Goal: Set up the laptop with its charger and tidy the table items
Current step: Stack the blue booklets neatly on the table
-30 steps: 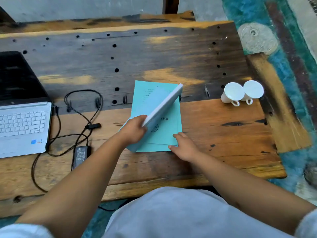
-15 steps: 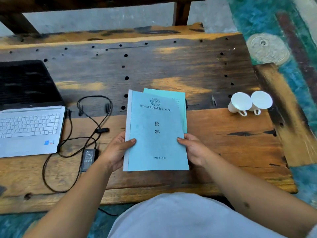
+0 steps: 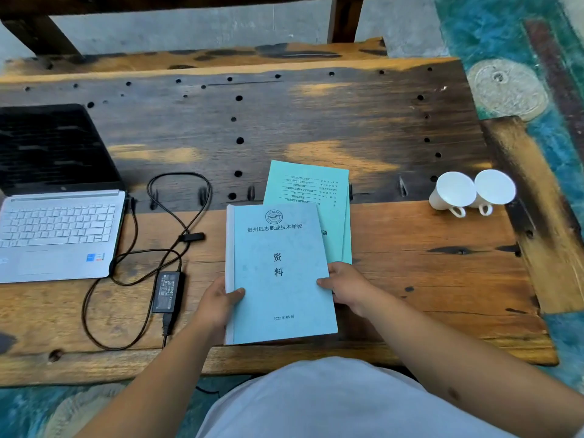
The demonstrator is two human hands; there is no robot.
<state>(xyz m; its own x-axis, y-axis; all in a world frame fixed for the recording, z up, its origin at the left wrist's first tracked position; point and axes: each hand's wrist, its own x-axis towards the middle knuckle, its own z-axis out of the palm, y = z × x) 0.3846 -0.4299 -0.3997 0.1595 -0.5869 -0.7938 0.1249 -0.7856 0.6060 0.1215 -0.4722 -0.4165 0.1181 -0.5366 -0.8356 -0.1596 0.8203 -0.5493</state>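
A light-blue bound booklet [image 3: 278,273] with printed characters on its cover is held face up above the table's near edge. My left hand [image 3: 218,303] grips its left side with the thumb on the cover. My right hand [image 3: 346,287] grips its right side the same way. Beyond it, thin green booklets [image 3: 311,197] lie flat on the table, partly hidden by the blue one. An open white laptop [image 3: 60,235] stands at the left. Its black charger brick [image 3: 167,292] and looped cable [image 3: 180,213] lie between the laptop and the booklets.
Two white cups [image 3: 474,192] lie on their sides at the right of the wooden table [image 3: 426,263]. The table's dark far half has rows of round holes. A teal patterned floor shows past the right edge. My lap fills the bottom of the view.
The blue booklet was tilted on edge in my left hand a second ago; it has turned cover up, held by both hands, and come slightly nearer to me.
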